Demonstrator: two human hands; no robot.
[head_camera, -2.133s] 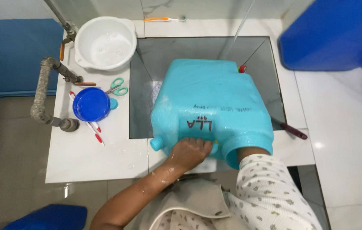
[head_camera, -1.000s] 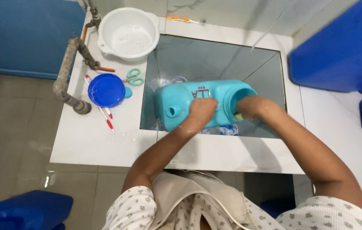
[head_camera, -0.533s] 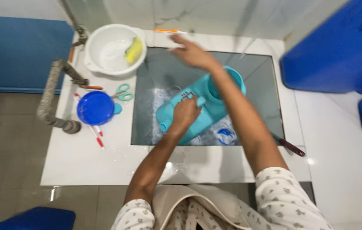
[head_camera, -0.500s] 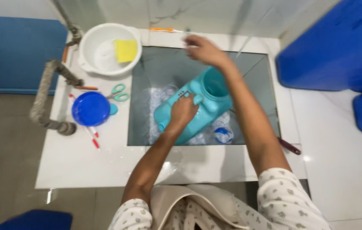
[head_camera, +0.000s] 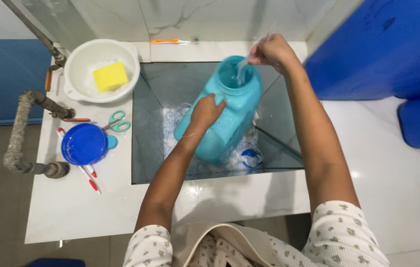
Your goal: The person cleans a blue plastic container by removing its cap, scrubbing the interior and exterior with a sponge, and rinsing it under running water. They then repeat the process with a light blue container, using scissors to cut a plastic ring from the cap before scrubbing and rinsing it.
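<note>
A large turquoise plastic jug (head_camera: 229, 118) stands tilted in the sunken sink (head_camera: 150, 148), its wide mouth facing up and back. My left hand (head_camera: 206, 111) grips the jug's side near the handle. My right hand (head_camera: 270, 51) is above the mouth, closed on a thin clear hose (head_camera: 268, 34), and water runs from it into the jug. A yellow sponge (head_camera: 110, 76) lies in the white basin (head_camera: 76, 84) at the back left.
On the white counter left of the sink lie a blue lid (head_camera: 84, 144), green scissors (head_camera: 118, 120) and red-and-white toothbrushes (head_camera: 90, 177). An orange toothbrush (head_camera: 170, 41) lies by the wall. A rusty pipe (head_camera: 19, 133) sticks out at the left. Blue barrels (head_camera: 383, 49) stand at the right.
The jug was tipped from lying on its side to nearly upright. My right hand came out of it, dropped the sponge in the basin and took the hose above the mouth.
</note>
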